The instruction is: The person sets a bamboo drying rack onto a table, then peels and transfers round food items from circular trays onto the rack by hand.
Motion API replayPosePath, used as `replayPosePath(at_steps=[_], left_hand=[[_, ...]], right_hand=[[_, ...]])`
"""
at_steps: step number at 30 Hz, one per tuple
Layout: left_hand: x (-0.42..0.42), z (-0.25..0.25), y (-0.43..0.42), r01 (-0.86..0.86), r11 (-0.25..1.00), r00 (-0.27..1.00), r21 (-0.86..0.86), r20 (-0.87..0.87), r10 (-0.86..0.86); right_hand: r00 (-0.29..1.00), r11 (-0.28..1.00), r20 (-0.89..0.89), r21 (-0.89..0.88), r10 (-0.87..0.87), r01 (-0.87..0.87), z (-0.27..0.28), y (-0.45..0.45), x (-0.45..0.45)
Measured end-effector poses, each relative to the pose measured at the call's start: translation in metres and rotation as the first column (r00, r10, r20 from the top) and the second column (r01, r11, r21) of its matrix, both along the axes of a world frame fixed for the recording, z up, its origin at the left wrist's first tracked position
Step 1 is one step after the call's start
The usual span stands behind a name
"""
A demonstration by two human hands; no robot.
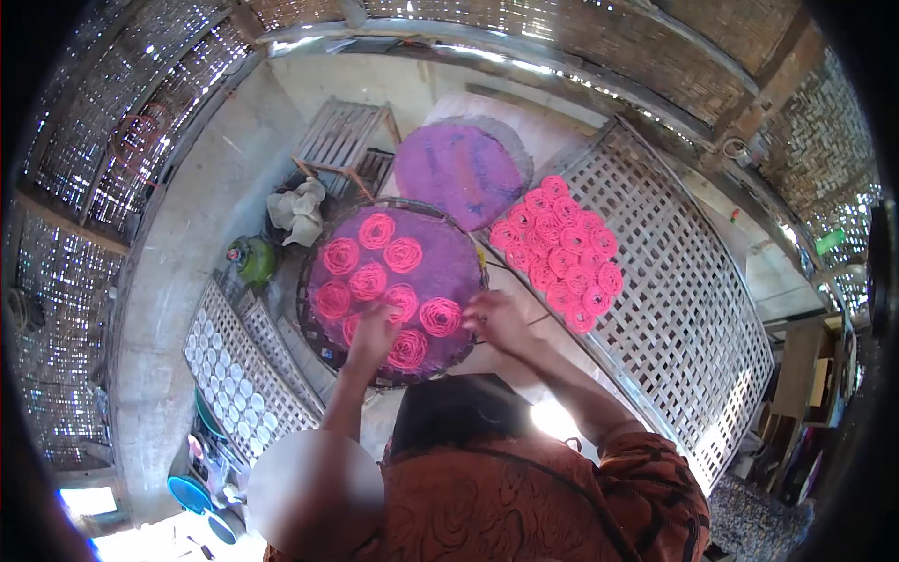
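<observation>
A round tray (302,304) with a dark rim and a purple lining stands in front of me, bearing several bright pink coils of thin strands (377,230). My left hand (376,330) reaches over the near part of the tray, among the coils, and hides part of one. Its fingers are blurred. At the tray's right rim is my right hand (496,320), fingers curled, just beside the rightmost pink coil (440,317). Whether it touches that coil or the rim I cannot tell, nor can I make out anything between its fingers.
To the right a large woven bamboo rack (670,253) slopes away, with many overlapping pink coils (562,248) on it. Behind the tray lies a purple round mat (459,169). A slatted wooden stand (342,131), a green gas cylinder (253,258) and a rack of white discs (225,379) are leftward.
</observation>
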State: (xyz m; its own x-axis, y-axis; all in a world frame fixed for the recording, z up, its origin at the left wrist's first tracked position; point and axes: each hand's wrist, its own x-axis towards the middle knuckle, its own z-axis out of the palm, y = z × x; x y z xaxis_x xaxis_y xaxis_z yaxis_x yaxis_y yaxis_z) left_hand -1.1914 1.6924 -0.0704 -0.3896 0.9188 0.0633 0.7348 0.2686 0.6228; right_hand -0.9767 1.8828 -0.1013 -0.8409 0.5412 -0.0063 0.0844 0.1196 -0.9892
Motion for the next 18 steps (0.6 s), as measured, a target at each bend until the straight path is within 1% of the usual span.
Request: replayPosePath(at_steps=[1,2,4,5,6,7,8,9,10,11,12,13,14,15,16,17,18], left_hand=[[0.002,-0.013,-0.001,-0.044,0.999,0.999,-0.019,-0.013,0.044],[0.004,-0.012,0.0,-0.053,0.998,0.999,-0.021,-0.012,0.053],[0.003,-0.009,0.005,-0.039,0.997,0.998,-0.059,-0.052,0.036],[0.004,-0.005,0.007,-0.045,0.997,0.998,-0.059,-0.054,0.042],[0.004,-0.001,0.007,-0.03,0.998,0.995,-0.046,-0.1,0.026],[0.005,0.001,0.008,-0.017,0.999,0.989,-0.033,-0.144,0.012],[0.006,0.0,0.009,-0.024,0.999,0.99,-0.032,-0.143,0.02],[0.006,-0.002,0.01,-0.032,0.999,0.974,-0.021,-0.225,0.026],[0.007,-0.004,0.011,-0.035,0.999,0.951,-0.009,-0.308,0.03],[0.007,-0.006,0.013,-0.035,0.999,0.951,-0.006,-0.308,0.031],[0.008,-0.008,0.015,-0.009,1.0,0.918,-0.014,-0.395,0.003],[0.009,-0.01,0.015,0.017,1.0,0.877,-0.025,-0.479,-0.027],[0.008,-0.013,0.016,0.022,0.999,0.877,-0.025,-0.48,-0.031],[0.008,-0.015,0.016,0.027,0.999,0.847,-0.037,-0.53,-0.043],[0.008,-0.016,0.017,0.035,0.998,0.814,-0.048,-0.578,-0.057],[0.005,-0.017,0.017,0.052,0.998,0.814,-0.044,-0.577,-0.068],[0.0,-0.016,0.016,-0.064,0.998,0.947,0.018,-0.315,0.066]], right_hand=[[0.987,0.76,0.109,0.629,0.121,-0.163,0.002,-0.014,-0.016],[0.985,0.759,0.11,0.628,0.13,-0.17,0.01,-0.025,-0.029],[0.936,0.594,0.343,0.739,0.073,-0.317,0.025,-0.038,-0.045],[0.94,0.61,0.335,0.733,0.064,-0.302,0.018,-0.038,-0.051],[0.94,0.607,0.333,0.734,0.07,-0.305,0.018,-0.036,-0.055],[0.928,0.615,0.364,0.714,0.081,-0.334,0.017,-0.033,-0.056],[0.913,0.624,0.397,0.691,0.092,-0.364,0.016,-0.032,-0.056],[0.955,0.536,0.289,0.796,0.07,-0.28,0.014,-0.035,-0.054],[0.954,0.535,0.29,0.797,0.071,-0.282,0.011,-0.036,-0.054],[0.947,0.466,0.301,0.827,0.108,-0.316,0.008,-0.036,-0.054],[0.938,0.394,0.316,0.851,0.143,-0.347,0.004,-0.035,-0.054],[0.938,0.395,0.316,0.851,0.14,-0.345,-0.003,-0.032,-0.054],[0.959,0.654,0.243,0.703,0.148,-0.279,-0.011,-0.027,-0.054],[0.977,0.852,0.169,0.485,0.13,-0.197,-0.019,-0.02,-0.052],[0.978,0.853,0.169,0.487,0.119,-0.188,-0.021,-0.012,-0.049],[0.997,0.995,0.074,0.096,0.015,-0.022,-0.023,-0.001,-0.042],[0.991,0.938,0.026,-0.322,-0.128,0.13,-0.025,0.012,-0.032]])
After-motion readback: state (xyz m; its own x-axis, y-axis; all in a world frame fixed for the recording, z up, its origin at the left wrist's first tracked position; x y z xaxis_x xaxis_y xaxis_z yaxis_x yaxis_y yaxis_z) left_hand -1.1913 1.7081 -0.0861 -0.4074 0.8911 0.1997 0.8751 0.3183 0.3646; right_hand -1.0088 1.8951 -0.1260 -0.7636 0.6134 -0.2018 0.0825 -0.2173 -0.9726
